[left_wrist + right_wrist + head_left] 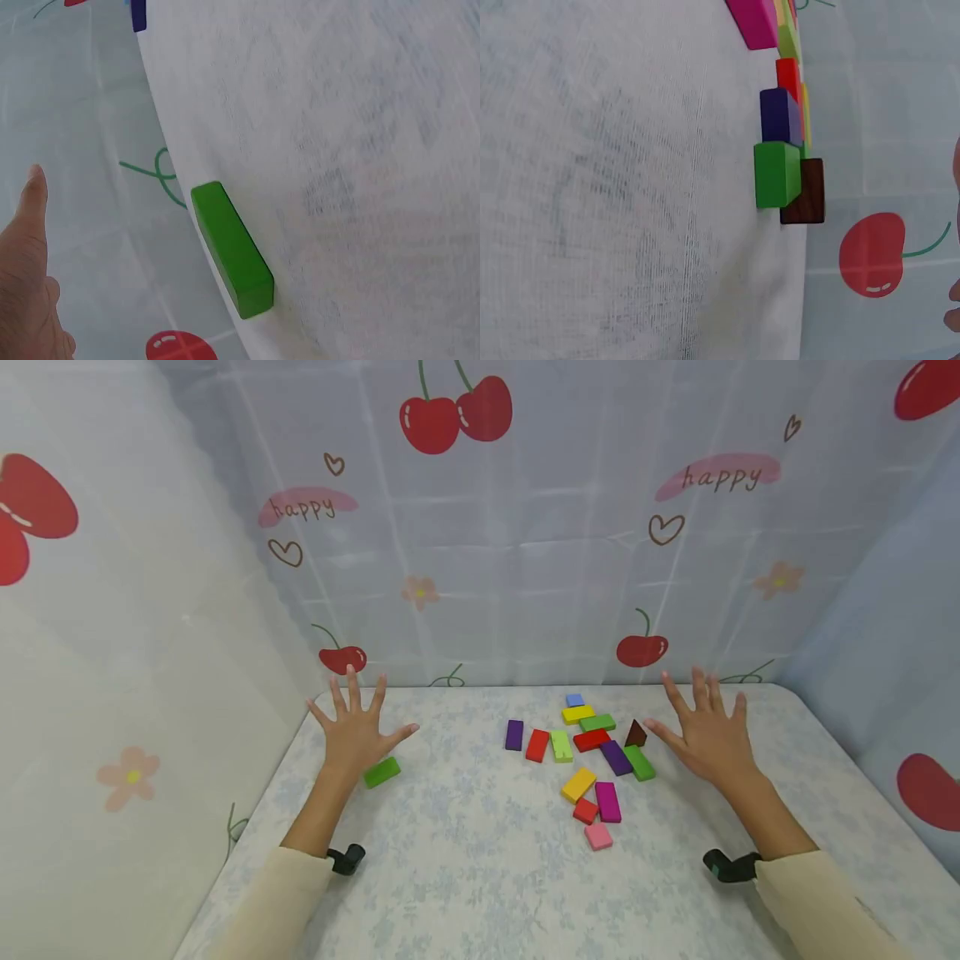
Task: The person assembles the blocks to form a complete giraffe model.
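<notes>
My left hand (352, 739) hovers with fingers spread over the table's left side, holding nothing. Just below its thumb lies a green block (382, 772), also large in the left wrist view, where part of the hand (30, 277) shows at the left edge. On the right, my other hand (708, 739) is spread wide with nothing in it. Its thumb points toward a dark brown triangular block (636, 734). Beside that are a green block (640, 763) and a purple block (616, 758), seen closer in the right wrist view with the brown block (804, 195).
Toward the back lie red (537, 746), lime (561, 747), yellow (578, 715) and blue (574, 700) blocks, among others. Nearer are orange (578, 785), magenta (608, 802) and pink (598, 837) blocks. A printed curtain (525, 568) encloses the patterned table (465, 877).
</notes>
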A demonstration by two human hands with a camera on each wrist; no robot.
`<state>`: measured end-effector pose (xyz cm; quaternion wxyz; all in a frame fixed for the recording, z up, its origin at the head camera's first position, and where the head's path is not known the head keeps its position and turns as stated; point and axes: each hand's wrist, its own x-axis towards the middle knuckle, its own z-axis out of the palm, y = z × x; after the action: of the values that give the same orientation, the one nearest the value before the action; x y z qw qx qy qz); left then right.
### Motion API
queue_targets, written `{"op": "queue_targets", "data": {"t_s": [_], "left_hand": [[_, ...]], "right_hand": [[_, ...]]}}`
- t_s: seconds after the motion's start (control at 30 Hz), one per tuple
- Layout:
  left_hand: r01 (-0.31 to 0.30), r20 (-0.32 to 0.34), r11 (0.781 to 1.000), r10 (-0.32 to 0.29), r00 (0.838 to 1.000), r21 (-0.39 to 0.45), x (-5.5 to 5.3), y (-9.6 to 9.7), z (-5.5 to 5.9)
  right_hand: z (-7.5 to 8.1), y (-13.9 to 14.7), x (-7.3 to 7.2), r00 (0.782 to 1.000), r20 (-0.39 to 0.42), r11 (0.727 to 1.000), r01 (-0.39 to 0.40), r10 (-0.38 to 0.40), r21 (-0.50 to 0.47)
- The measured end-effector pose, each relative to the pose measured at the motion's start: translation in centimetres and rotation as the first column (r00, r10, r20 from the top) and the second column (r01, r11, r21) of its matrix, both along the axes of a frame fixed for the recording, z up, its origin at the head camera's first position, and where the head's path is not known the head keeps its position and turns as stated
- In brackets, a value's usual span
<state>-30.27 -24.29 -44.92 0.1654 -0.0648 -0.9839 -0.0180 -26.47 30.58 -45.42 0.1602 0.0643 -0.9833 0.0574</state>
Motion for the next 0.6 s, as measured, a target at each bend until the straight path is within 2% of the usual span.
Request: {"op": "queue_targets", "data": {"t_s": [0.2,0.37,0.6], "left_hand": [[0.048,-0.042,0.999,-0.048,0.998,0.006,1.7,2.3,0.0],[0.107,-0.068,0.994,-0.108,0.992,-0.020,3.3,4.7,0.2],[0.218,-0.014,0.976,-0.217,0.976,0.008,5.5,8.6,0.4]], "right_hand": [[1.1,-1.4,1.9,0.997,0.042,0.994,-0.064,0.068,-0.088],[1.6,-2.8,3.9,0.992,0.030,0.987,-0.117,0.121,-0.112],[1.2,-4.0,5.8,0.983,0.100,0.972,-0.132,0.154,-0.196]]}}
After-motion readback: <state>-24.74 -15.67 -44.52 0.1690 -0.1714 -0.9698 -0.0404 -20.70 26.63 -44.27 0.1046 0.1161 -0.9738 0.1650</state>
